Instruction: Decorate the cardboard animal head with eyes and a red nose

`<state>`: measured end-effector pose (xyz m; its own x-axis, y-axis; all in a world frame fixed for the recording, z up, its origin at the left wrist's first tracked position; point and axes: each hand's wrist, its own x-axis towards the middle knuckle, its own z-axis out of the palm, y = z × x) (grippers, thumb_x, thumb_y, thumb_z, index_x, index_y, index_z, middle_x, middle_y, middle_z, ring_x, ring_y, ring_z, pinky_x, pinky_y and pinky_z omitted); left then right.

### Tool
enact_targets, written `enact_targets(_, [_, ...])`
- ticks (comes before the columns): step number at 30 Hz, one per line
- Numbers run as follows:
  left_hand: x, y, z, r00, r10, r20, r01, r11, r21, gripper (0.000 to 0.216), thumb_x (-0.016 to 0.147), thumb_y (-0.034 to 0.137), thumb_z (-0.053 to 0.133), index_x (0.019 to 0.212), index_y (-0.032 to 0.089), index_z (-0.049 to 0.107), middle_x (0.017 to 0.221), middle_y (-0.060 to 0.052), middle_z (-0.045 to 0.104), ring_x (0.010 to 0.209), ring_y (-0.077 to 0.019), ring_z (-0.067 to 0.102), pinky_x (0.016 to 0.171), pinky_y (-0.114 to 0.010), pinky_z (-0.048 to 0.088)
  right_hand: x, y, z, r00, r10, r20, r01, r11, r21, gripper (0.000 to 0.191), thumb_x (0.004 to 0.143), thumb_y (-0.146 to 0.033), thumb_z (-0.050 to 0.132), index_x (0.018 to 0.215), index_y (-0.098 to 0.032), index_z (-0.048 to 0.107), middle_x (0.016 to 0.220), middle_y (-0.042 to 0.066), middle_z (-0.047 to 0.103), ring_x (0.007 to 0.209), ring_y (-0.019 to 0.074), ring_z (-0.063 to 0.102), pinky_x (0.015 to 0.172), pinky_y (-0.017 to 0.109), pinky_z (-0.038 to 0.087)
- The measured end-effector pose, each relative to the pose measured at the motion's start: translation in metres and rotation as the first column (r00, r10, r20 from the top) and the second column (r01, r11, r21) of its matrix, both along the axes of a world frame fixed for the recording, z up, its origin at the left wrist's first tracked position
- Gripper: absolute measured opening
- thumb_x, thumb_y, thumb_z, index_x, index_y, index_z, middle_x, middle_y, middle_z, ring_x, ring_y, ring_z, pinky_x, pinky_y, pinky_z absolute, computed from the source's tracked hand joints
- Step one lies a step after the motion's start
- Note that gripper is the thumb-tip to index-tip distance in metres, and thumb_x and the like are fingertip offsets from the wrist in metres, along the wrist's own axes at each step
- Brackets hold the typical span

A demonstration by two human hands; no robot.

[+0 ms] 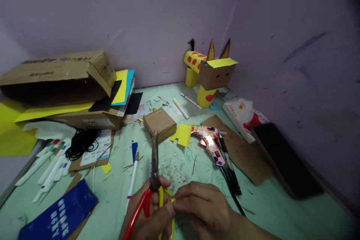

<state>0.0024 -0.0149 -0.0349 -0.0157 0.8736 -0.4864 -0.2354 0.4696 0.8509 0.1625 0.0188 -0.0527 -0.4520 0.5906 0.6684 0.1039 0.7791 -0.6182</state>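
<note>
- Lower centre: left hand (150, 227) is curling around one pair of scissors (155, 163); right hand (206, 202) is pinching one yellow scrap (173, 199).
- Upper left: one open box (59, 65) is gaping, contents too dark to tell.

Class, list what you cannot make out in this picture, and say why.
Head view: full shape of the yellow bit; right hand covers part.
Head view: handle ends of the scissors; cut off by bottom edge.
Head view: inside of the big box; too dark.
Head view: fine print on white label; too small.
</note>
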Motion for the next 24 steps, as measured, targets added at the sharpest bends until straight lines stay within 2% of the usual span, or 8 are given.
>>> enact_targets(6, [-0.001, 0.003, 0.005, 1.000, -0.019, -0.015, 0.019, 0.999, -0.031, 0.050, 0.057, 0.038, 0.085, 0.093, 0.020, 0.055, 0.056, 0.006, 0.061, 0.036, -0.0077, 0.050, 0.036, -0.017, 0.038, 0.000, 0.002, -0.004, 0.998, 0.056, 0.023, -0.055, 0.997, -0.056, 0.021, 0.083, -0.001, 0.054, 0.096, -0.012, 0.066, 0.081, 0.012, 0.075, 0.072, 0.0178, 0.070, 0.066, 0.023, 0.056])
enact_targets(10, [-0.003, 0.002, 0.008, 1.000, 0.021, -0.012, -0.021, 1.000, -0.014, 0.047, 0.057, 0.037, 0.084, 0.091, 0.020, 0.056, 0.059, 0.006, 0.063, 0.038, -0.0070, 0.052, 0.038, -0.016, 0.038, 0.001, 0.001, 0.002, 0.995, 0.089, -0.040, -0.095, 0.976, -0.198, 0.030, 0.079, 0.004, 0.056, 0.100, -0.013, 0.068, 0.085, 0.012, 0.075, 0.076, 0.0161, 0.071, 0.070, 0.021, 0.057])
enact_targets(15, [0.000, 0.002, 0.005, 0.998, -0.052, -0.018, 0.052, 0.998, -0.017, 0.042, 0.063, 0.038, 0.077, 0.092, 0.019, 0.054, 0.058, 0.007, 0.060, 0.037, -0.0066, 0.049, 0.037, -0.017, 0.038, 0.001, -0.002, 0.010, 0.997, 0.057, -0.042, -0.070, 0.899, -0.433, 0.019, 0.081, -0.004, 0.064, 0.090, -0.016, 0.075, 0.082, 0.009, 0.076, 0.075, 0.0153, 0.073, 0.069, 0.020, 0.057])
enact_targets(19, [-0.002, 0.003, 0.011, 0.975, -0.148, -0.166, 0.135, 0.987, -0.089, 0.032, 0.067, 0.037, 0.066, 0.090, 0.020, 0.052, 0.055, 0.006, 0.059, 0.036, -0.0090, 0.048, 0.037, -0.019, 0.035, -0.001, 0.002, 0.007, 0.999, 0.026, -0.025, -0.036, 0.819, -0.573, 0.011, 0.079, -0.010, 0.067, 0.073, -0.015, 0.075, 0.070, 0.007, 0.076, 0.065, 0.0151, 0.072, 0.062, 0.020, 0.056])
enact_targets(21, [-0.013, 0.003, 0.020, 0.871, -0.241, -0.429, 0.245, 0.968, -0.045, 0.022, 0.071, 0.035, 0.060, 0.089, 0.022, 0.058, 0.055, 0.004, 0.060, 0.043, -0.0131, 0.053, 0.045, -0.024, 0.040, 0.000, 0.006, 0.004, 0.999, -0.014, 0.046, 0.039, 0.795, -0.606, 0.012, 0.078, -0.012, 0.065, 0.069, -0.015, 0.072, 0.066, 0.006, 0.074, 0.061, 0.0163, 0.071, 0.057, 0.021, 0.056])
enact_targets(22, [-0.021, 0.004, 0.026, 0.725, -0.261, -0.637, 0.328, 0.945, -0.013, 0.021, 0.072, 0.033, 0.060, 0.090, 0.023, 0.061, 0.057, 0.001, 0.062, 0.050, -0.0168, 0.059, 0.053, -0.026, 0.042, 0.001, 0.008, 0.003, 0.995, -0.038, 0.096, 0.089, 0.794, -0.601, 0.013, 0.078, -0.013, 0.063, 0.069, -0.015, 0.072, 0.067, 0.007, 0.074, 0.061, 0.0172, 0.070, 0.055, 0.023, 0.055])
enact_targets(23, [-0.028, 0.006, 0.032, 0.541, -0.231, -0.809, 0.355, 0.934, -0.029, 0.023, 0.074, 0.033, 0.058, 0.095, 0.025, 0.063, 0.067, -0.002, 0.068, 0.062, -0.0219, 0.065, 0.060, -0.029, 0.043, 0.002, 0.010, 0.002, 0.987, -0.069, 0.143, 0.140, 0.804, -0.577, 0.014, 0.079, -0.015, 0.061, 0.070, -0.015, 0.071, 0.070, 0.008, 0.074, 0.062, 0.0182, 0.070, 0.055, 0.024, 0.055])
enact_targets(24, [-0.036, 0.009, 0.037, 0.366, -0.224, -0.903, 0.331, 0.939, -0.098, 0.027, 0.077, 0.029, 0.053, 0.102, 0.025, 0.063, 0.080, -0.006, 0.072, 0.075, -0.0270, 0.068, 0.065, -0.032, 0.044, 0.004, 0.012, 0.002, 0.978, -0.103, 0.184, 0.188, 0.820, -0.541, 0.014, 0.080, -0.016, 0.059, 0.073, -0.016, 0.072, 0.075, 0.009, 0.074, 0.065, 0.0191, 0.070, 0.056, 0.025, 0.055])
